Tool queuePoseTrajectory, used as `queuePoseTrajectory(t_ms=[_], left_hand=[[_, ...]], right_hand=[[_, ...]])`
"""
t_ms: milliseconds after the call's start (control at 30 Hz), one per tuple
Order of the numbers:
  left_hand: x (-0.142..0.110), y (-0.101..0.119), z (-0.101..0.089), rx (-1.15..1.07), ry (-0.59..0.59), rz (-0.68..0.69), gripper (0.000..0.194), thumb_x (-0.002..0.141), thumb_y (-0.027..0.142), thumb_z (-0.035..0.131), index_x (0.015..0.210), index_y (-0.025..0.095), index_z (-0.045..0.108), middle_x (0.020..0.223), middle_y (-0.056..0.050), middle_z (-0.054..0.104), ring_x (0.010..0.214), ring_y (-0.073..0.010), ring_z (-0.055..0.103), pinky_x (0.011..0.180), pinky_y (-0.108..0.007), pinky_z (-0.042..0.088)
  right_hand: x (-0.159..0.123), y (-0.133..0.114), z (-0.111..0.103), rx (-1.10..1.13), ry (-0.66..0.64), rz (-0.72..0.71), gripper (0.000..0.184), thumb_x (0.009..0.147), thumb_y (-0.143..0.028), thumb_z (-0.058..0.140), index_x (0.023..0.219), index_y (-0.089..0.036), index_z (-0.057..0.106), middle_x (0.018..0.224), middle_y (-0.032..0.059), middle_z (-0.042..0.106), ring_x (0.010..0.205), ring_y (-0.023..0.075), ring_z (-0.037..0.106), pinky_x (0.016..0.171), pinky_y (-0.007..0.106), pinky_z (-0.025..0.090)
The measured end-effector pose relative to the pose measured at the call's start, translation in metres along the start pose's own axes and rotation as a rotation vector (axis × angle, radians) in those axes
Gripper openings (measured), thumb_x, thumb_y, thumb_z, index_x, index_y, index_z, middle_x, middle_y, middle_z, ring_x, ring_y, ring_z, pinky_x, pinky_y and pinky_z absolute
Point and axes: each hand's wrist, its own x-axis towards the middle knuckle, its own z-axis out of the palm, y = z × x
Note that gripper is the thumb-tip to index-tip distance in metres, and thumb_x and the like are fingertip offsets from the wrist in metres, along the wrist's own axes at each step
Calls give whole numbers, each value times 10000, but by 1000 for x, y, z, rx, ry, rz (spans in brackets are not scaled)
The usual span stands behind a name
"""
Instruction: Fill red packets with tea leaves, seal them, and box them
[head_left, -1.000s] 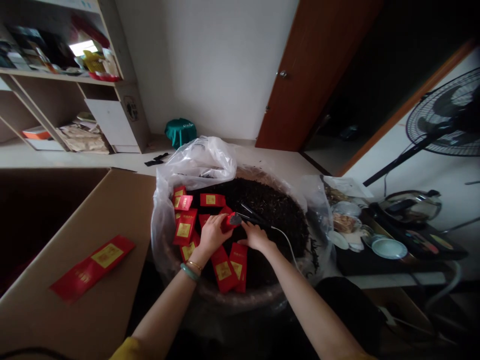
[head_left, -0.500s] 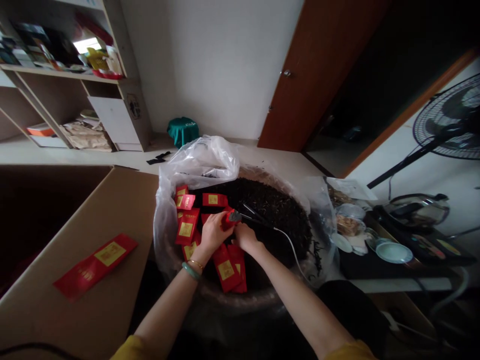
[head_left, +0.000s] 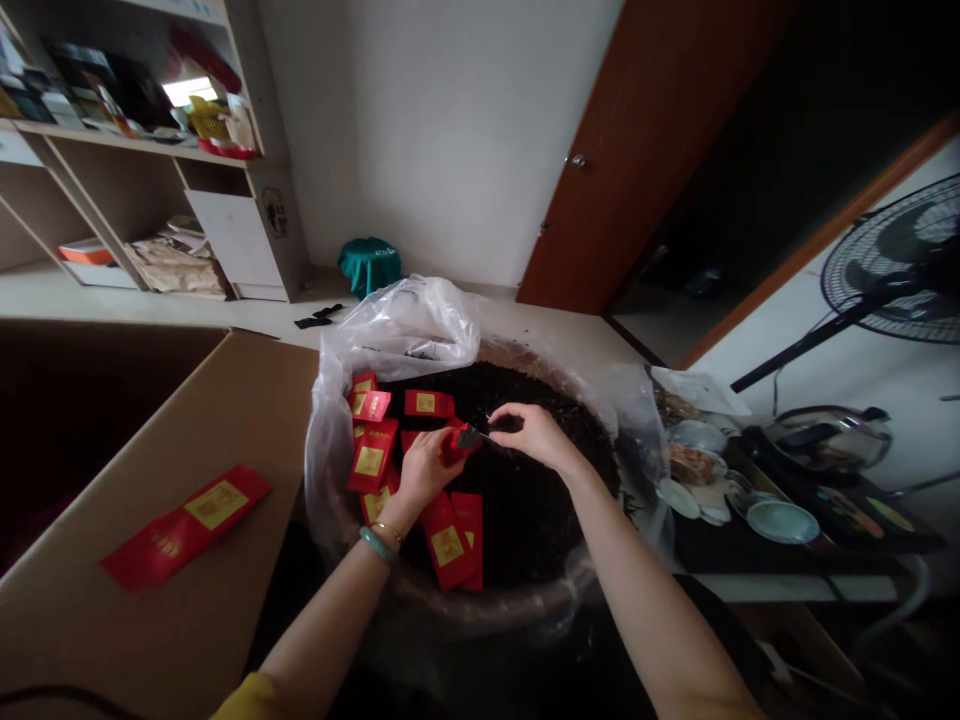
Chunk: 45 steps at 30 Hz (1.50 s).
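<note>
A wide round basket (head_left: pixel 480 600) lined with clear plastic (head_left: pixel 405 325) holds a heap of dark loose tea leaves (head_left: pixel 540 490). Several red packets with gold labels (head_left: pixel 371 455) lie on the leaves at the left and front. My left hand (head_left: pixel 424 465) is closed on one small red packet (head_left: pixel 454 443). My right hand (head_left: pixel 529 430) is closed on a black clamp-like tool (head_left: pixel 480 437) whose tip meets that packet's top. The tool's white cord is hidden behind my right arm.
A cardboard box flap (head_left: pixel 187 560) at the left carries a long red packet (head_left: pixel 184 525). Bowls and dishes (head_left: pixel 780 520) sit on a dark tray at the right, by a fan (head_left: pixel 892 270). Shelves (head_left: pixel 135 160) and a brown door (head_left: pixel 622 160) stand behind.
My right hand has lifted off the leaves near the front and moved up and right onto the black tool's handle. My left hand still holds the red packet in place.
</note>
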Motion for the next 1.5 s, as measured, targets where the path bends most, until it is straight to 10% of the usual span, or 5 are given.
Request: queuePoseTrajectory(t_ms=[267,800,933,1133,1500], left_hand=[[0,-3,2,-26,27,-13,444,643,226,749,1064,192,609,1011,-65,700,921,-232,647,827,-371,536],[0,-3,4,-75,97,-61,464,635,248,753,1073,207,605,950,-42,697,836,-203,659,761,-329,545],[2,-4,5,-57,135,-104,452,647,277,759,1065,191,610,928,-48,702,833,-205,658,763,-331,546],[1,-6,6,-52,136,-108,448,647,277,757,1064,198,613,920,-44,701,821,-201,660,741,-322,551],[1,-6,7,-60,117,-106,465,638,262,759,1074,193,612,917,-43,698,815,-203,661,745,-329,553]], right_hand=[[12,-35,19,15,-31,-42,317,644,-166,707,957,-220,706,980,18,703,877,180,659,836,301,498],[9,-9,28,218,47,-3,286,853,-190,467,1059,-220,662,997,48,708,859,164,689,835,335,540],[1,27,37,-216,-230,154,317,724,-130,628,1028,-204,680,1004,70,707,967,228,659,877,329,491],[-14,43,85,-445,-436,240,886,663,-436,749,1426,-220,354,1355,179,480,1195,340,509,920,401,441],[-9,22,113,-511,-371,242,360,720,-185,660,1077,-224,645,1141,119,589,1028,263,584,739,308,456]])
